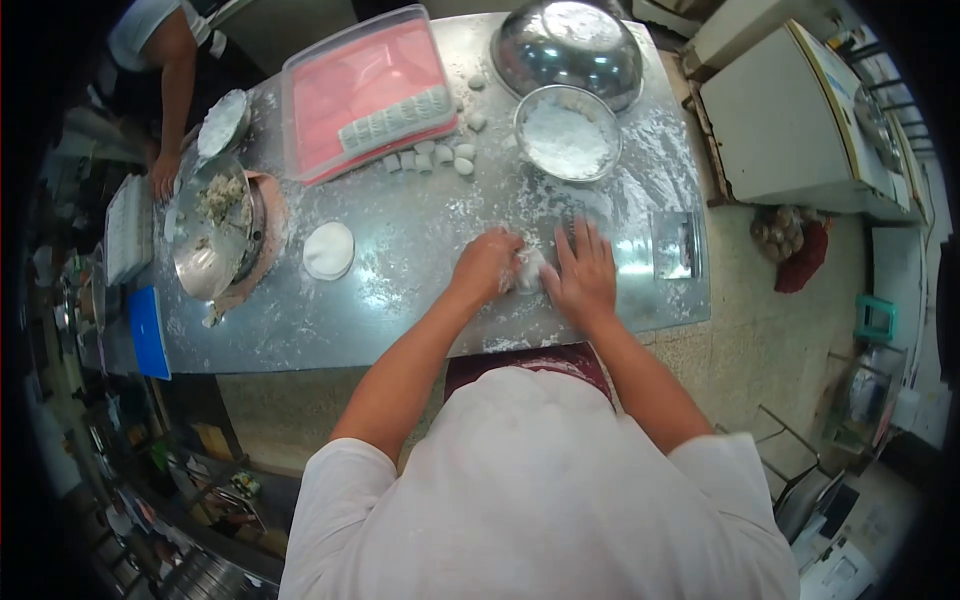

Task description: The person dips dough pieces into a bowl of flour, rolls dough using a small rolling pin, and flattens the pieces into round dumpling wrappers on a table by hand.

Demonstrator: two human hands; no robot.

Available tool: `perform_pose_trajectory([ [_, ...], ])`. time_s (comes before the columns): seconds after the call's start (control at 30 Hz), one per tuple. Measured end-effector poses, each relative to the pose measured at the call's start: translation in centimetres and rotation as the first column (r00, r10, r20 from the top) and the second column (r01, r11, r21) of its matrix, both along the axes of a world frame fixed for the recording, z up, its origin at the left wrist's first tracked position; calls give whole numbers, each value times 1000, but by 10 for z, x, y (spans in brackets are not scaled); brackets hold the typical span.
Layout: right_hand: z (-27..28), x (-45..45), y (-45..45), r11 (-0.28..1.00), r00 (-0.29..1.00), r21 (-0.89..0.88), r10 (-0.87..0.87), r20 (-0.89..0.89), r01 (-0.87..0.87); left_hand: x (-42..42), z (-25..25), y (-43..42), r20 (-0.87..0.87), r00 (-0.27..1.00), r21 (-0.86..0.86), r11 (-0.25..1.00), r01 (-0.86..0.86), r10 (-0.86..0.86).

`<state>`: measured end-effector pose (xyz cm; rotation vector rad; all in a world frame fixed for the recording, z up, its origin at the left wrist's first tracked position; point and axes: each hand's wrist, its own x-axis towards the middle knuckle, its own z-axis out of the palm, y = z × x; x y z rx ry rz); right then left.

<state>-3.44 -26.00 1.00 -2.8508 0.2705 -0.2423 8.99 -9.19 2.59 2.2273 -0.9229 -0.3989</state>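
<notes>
On the floured metal table, my left hand [490, 263] is curled with its fingers at a small white piece of dough [530, 272]. My right hand [583, 272] lies on the other side of the dough, palm down with fingers spread, its thumb beside it. Part of the dough is hidden by the fingers. Left of my hands is a stack of round white dough wrappers [328, 250]. Several small cut dough pieces [425, 156] lie farther back, in front of a pink-bottomed plastic box [365, 85] holding rows of white shaped pieces [395, 118].
Beyond my hands stand a metal bowl of flour [567, 138] and a large steel bowl [570, 50]. At the left are a filling bowl [215, 235], a blue flat object [148, 332] and another person's hand [165, 175]. A white cabinet [790, 110] stands to the right.
</notes>
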Motion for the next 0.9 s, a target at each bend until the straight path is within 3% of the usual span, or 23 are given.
perform_pose_trajectory([
  [0.07, -1, -40, 1, 998, 998, 25, 61, 7, -62, -8, 5, 10, -46, 998, 59, 998, -31, 34],
  [0.13, 8, -60, 5, 996, 995, 24, 92, -44, -91, -15, 11, 18, -382, 918, 73, 994, -86, 107],
  [0.17, 0, -54, 4, 997, 995, 37, 75, -62, -73, -18, 12, 21, -399, 912, 86, 994, -66, 95],
  [0.27, -1, 21, -2, 999, 999, -11, 40, 17, -40, -16, 22, 16, -314, 948, 171, 985, -4, 58],
  [0.33, 4, 61, -8, 995, 997, -63, -76, 2, 76, -2, 6, 9, -57, 996, -46, 996, -70, 68],
  [0.4, 2, 44, -6, 997, 997, -43, -68, 23, 69, 5, -6, 5, -24, 998, -64, 996, -55, 53],
  [0.5, -3, -25, 4, 998, 999, 63, 23, -22, -22, -1, -4, 15, 48, 999, 82, 997, 7, -11],
  [0.57, -6, -65, 4, 997, 996, 40, 71, -46, -69, -11, 11, 22, -372, 912, 108, 984, -145, 175],
  [0.7, -1, -15, 2, 995, 994, -3, 104, -32, -104, -22, 12, 27, -495, 845, 123, 979, -161, 202],
  [0.77, 4, 34, 4, 1000, 1000, -11, 25, -13, -25, -11, 14, 18, -245, 966, 58, 996, -73, 85],
  [0.9, 3, 31, 4, 1000, 1000, 5, -25, 3, 25, 6, 1, 9, -62, 998, -21, 1000, -15, 13],
])
